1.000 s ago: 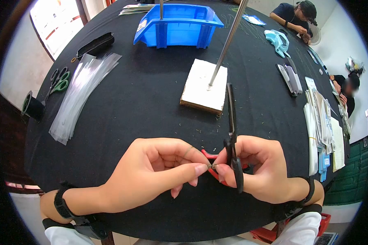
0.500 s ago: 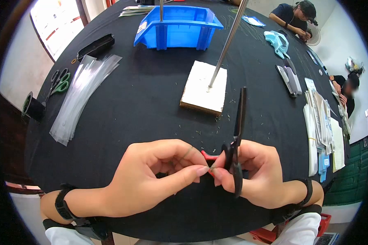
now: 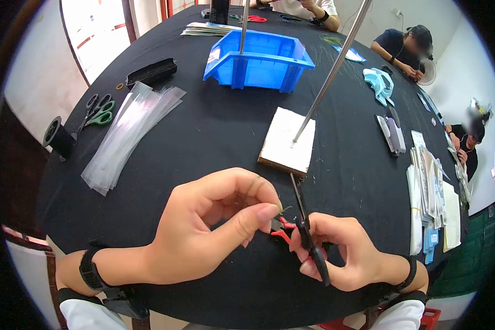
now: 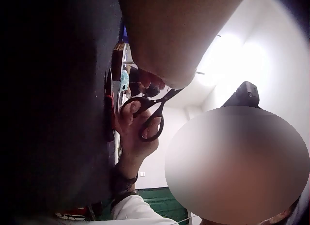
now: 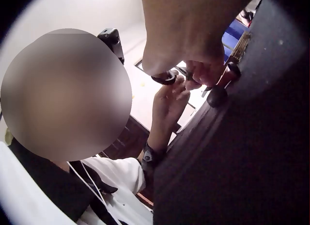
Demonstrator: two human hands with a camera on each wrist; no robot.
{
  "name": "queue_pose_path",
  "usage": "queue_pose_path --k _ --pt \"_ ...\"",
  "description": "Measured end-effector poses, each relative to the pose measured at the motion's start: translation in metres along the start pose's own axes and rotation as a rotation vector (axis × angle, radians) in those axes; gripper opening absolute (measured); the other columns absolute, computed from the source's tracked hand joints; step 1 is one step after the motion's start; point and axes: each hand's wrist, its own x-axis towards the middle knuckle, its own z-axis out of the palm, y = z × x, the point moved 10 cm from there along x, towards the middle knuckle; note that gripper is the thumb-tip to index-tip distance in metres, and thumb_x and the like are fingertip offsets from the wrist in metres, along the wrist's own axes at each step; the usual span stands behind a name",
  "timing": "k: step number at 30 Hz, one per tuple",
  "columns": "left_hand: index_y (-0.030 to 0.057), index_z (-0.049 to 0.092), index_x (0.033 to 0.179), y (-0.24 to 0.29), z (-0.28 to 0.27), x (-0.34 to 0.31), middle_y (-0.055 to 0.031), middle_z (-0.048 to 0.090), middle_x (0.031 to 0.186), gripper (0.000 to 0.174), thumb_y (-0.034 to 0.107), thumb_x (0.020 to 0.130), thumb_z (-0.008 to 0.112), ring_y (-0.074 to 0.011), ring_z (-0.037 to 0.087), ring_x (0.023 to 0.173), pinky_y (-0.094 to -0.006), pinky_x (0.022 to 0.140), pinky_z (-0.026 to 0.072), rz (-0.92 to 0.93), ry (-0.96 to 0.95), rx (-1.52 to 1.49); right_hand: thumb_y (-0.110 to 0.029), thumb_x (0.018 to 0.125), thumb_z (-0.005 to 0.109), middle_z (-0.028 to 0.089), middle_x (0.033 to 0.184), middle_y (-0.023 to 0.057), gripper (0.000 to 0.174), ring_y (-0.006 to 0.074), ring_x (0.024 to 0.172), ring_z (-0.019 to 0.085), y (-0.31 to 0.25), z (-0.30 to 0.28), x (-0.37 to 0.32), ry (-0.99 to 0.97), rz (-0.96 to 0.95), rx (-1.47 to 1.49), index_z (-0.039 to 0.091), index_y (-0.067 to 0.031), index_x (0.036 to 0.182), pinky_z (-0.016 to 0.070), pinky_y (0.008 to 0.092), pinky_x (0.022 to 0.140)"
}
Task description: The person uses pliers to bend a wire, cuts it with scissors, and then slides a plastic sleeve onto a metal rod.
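My left hand [image 3: 220,225] pinches a thin greenish strand [image 3: 284,209] between thumb and index fingertips; a similar thin band circles its index finger. My right hand [image 3: 341,247] grips black scissors [image 3: 305,225], fingers and thumb in the handles, blades pointing away toward the white block [image 3: 289,142]. In the left wrist view the scissors [image 4: 156,102] show their two loops around the right hand's [image 4: 140,133] fingers, blades slightly apart. Red-handled pliers [image 3: 280,235] lie on the table between the hands, partly hidden by them.
A metal rod [image 3: 330,74] rises from the block. Behind stands a blue bin [image 3: 269,70]. Clear plastic strips [image 3: 126,137], green scissors [image 3: 103,114] and a black spool [image 3: 59,137] lie left; a stapler [image 3: 391,132] and paper packets [image 3: 423,192] lie right. People sit around the far side.
The right hand has moved away from the left fingertips, down and right, and the scissors now angle toward the strand. The left hand still pinches. The head view has shifted, showing more of the far table.
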Motion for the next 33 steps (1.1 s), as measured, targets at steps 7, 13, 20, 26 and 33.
queue_pose_path --k 7,13,20,26,33 --pt "-0.0044 0.053 0.094 -0.001 0.007 -0.001 -0.0073 0.057 0.077 0.014 0.008 0.088 0.057 -0.0095 0.056 0.064 -0.0213 0.055 0.0472 -0.11 -0.079 -0.13 -0.014 0.073 0.071 0.044 0.062 0.0019 0.026 0.0094 0.05 0.04 -0.008 0.006 0.001 -0.093 -0.045 -0.081 0.052 -0.0032 0.087 0.0326 0.0238 0.047" --pt "-0.0036 0.054 0.094 -0.009 0.008 0.001 -0.0067 0.057 0.076 0.014 0.009 0.089 0.056 -0.0095 0.055 0.063 -0.021 0.054 0.0468 -0.185 -0.102 -0.194 -0.016 0.074 0.07 0.043 0.06 0.0024 0.026 0.0109 0.049 0.04 -0.005 0.005 0.003 -0.114 -0.059 -0.118 0.052 -0.0033 0.088 0.0328 0.0247 0.046" --pt "-0.0031 0.055 0.092 -0.013 0.006 0.001 -0.0056 0.057 0.073 0.014 0.01 0.089 0.057 -0.0094 0.054 0.061 -0.0206 0.053 0.0446 -0.204 -0.092 -0.155 -0.018 0.075 0.07 0.042 0.058 0.002 0.025 0.0107 0.048 0.04 -0.002 0.002 0.004 -0.102 -0.045 -0.143 0.052 -0.0032 0.084 0.0327 0.0255 0.045" --pt "-0.0027 0.056 0.093 -0.016 0.004 0.002 -0.0053 0.057 0.072 0.013 0.01 0.089 0.057 -0.0096 0.054 0.06 -0.0205 0.053 0.0433 -0.208 -0.075 -0.167 -0.018 0.076 0.07 0.041 0.056 0.0018 0.024 0.0101 0.046 0.039 -0.001 0.001 0.004 -0.096 -0.017 -0.142 0.052 -0.0031 0.082 0.032 0.0251 0.044" --pt "-0.0025 0.056 0.092 -0.017 0.001 0.002 -0.0053 0.057 0.072 0.014 0.011 0.089 0.058 -0.0096 0.055 0.06 -0.0206 0.053 0.0442 -0.21 -0.058 -0.14 -0.02 0.077 0.071 0.04 0.053 0.0013 0.026 0.0094 0.045 0.038 0.004 0.002 0.004 -0.088 0.011 -0.114 0.052 -0.0035 0.079 0.0304 0.0249 0.043"
